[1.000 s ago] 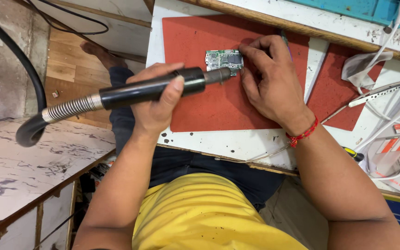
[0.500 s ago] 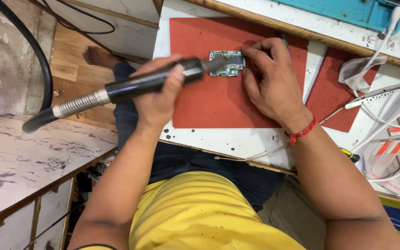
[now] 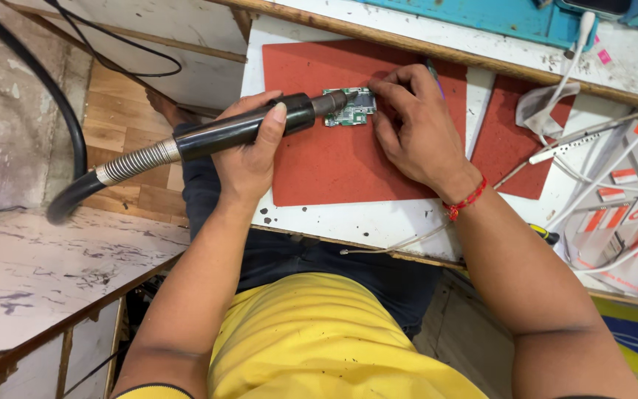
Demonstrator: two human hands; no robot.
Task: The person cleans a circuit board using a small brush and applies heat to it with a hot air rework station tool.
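Circuit board, small, green and rectangular (image 3: pixel 350 108), lies at about 12 o'clock on the red rectangular rubber mat (image 3: pixel 334 166) covering the white worktop (image 3: pixel 356 222). The left hand (image 3: pixel 249 151) has its grip clenched around a black cylindrical hot-air handpiece (image 3: pixel 241 129), whose metal nozzle touches the board's left edge from 9 o'clock. The right hand (image 3: pixel 415 133), at 3 o'clock of the board, pinches a thin tool whose tip rests on the board's top edge

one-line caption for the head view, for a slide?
Left hand aims a black hot-air tool at a small green circuit board that the right hand steadies on a red mat.
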